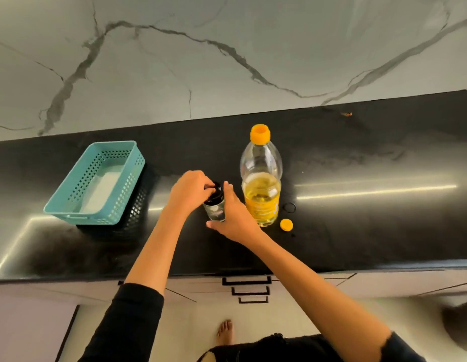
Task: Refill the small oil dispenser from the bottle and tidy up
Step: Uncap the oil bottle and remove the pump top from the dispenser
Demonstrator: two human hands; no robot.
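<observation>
Black counter (357, 231) — veined marble wall (227, 48)

1. The left hand (189, 190) covered most of the dispenser's (214, 211) cap (217, 192).
2. The right hand (233, 218) hid the dispenser's right side.
3. The bottle's (261, 163) label (261, 209) was too blurred to read.
4. A ring (285, 206) just right of the bottle and a far speck (346, 114) were too small to identify.
5. The right edge cut off a dark blurred shape (462, 317).

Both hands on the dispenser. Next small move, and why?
Probably twist the black top off: left hand grips it, right hand holds the dispenser, whose glass looks clear of oil, and the bottle stands already uncapped, its cap on the counter.
</observation>
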